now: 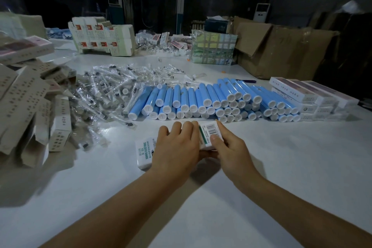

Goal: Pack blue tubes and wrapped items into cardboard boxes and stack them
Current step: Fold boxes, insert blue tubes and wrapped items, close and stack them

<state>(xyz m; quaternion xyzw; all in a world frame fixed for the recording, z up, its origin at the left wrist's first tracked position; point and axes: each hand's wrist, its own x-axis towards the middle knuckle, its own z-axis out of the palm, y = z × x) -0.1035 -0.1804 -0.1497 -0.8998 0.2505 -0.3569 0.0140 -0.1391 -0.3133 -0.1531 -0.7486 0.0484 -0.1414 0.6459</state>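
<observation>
A small white product box (209, 130) with a barcode and green print lies on the white table (281, 167) in front of me. My left hand (175, 147) grips it over the top, fingers curled across its far edge. My right hand (225, 145) pinches its right end, thumb on the barcode face. Behind the box, a long row of blue tubes (211, 98) with white caps lies stacked. A heap of clear-wrapped items (112, 88) spreads to the left of the tubes.
Folded empty cartons (26, 104) pile up at the left. Packed white boxes (314, 96) are stacked at the right, beyond the tubes. Flat printed carton sheets (102, 36), a taped bundle (213, 49) and big brown cardboard boxes (281, 46) stand at the back.
</observation>
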